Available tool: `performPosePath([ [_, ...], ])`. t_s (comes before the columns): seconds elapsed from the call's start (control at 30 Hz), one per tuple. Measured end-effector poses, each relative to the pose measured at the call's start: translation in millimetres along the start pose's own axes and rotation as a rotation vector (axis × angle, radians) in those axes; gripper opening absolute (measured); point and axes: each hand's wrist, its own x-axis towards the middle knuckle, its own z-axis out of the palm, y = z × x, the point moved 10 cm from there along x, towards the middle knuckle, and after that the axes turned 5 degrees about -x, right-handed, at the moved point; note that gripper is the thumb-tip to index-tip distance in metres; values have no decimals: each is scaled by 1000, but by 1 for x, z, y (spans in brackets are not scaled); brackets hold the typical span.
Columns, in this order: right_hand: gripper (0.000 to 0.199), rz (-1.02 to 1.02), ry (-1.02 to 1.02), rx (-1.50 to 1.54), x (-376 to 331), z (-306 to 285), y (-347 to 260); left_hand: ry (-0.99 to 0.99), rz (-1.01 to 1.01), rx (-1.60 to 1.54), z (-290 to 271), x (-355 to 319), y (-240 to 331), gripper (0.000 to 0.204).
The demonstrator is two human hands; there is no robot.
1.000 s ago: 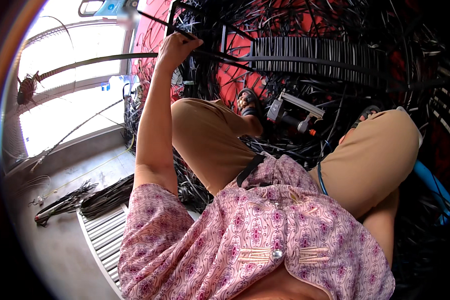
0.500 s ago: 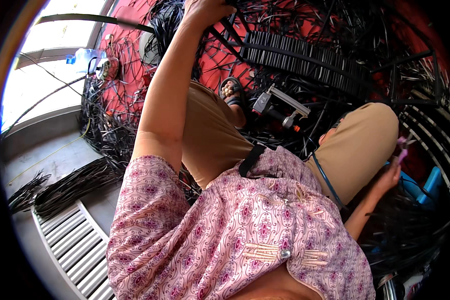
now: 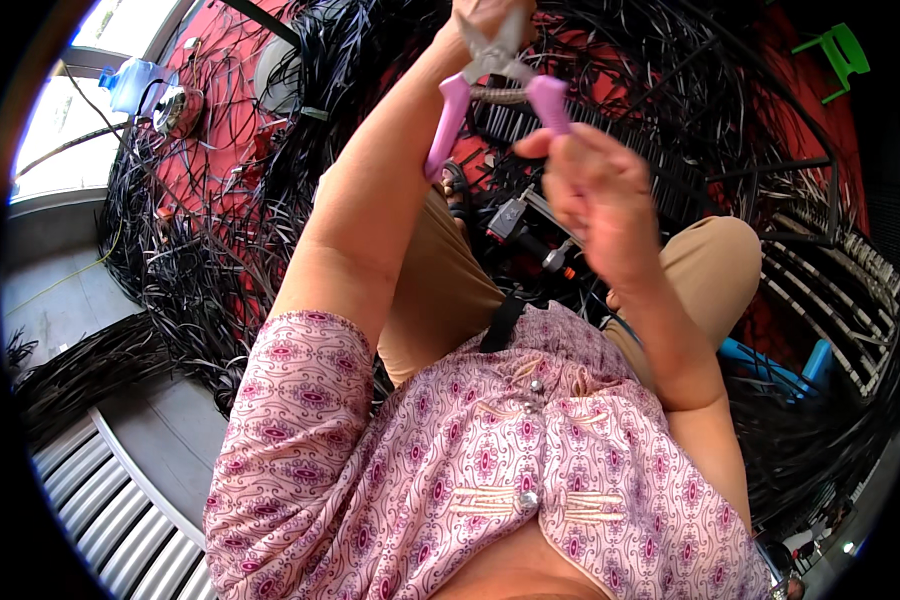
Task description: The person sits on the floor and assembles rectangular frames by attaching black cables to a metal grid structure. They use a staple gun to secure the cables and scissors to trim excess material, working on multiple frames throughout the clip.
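The left hand [image 3: 485, 15], raised at the picture's top edge, grips the pink-handled cutters [image 3: 495, 85] near their metal head. The right hand [image 3: 595, 190] sits just below, fingers curled loosely, its fingertips touching the right handle.

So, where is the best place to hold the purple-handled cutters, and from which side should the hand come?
Probably by the two purple handles, from the person's side. The cutters point their metal jaws up and away, near the left hand, and the handles spread open downward. The right hand already touches the right handle from below; the left handle lies along the left forearm, free to close on.
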Motion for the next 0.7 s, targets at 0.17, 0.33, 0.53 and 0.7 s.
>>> performPosePath([
  [0.17,45,-187,117,-234,11,24,16,-15,-67,4,1,3,-3,24],
  [0.33,52,-297,1,-165,12,39,16,-77,-152,14,9,6,-2,19],
  [0.53,74,-104,-97,-116,4,66,3,-107,-184,61,11,9,-8,20],
  [0.7,82,-362,46,-579,-5,64,4,-149,-179,43,2,6,-1,36],
])
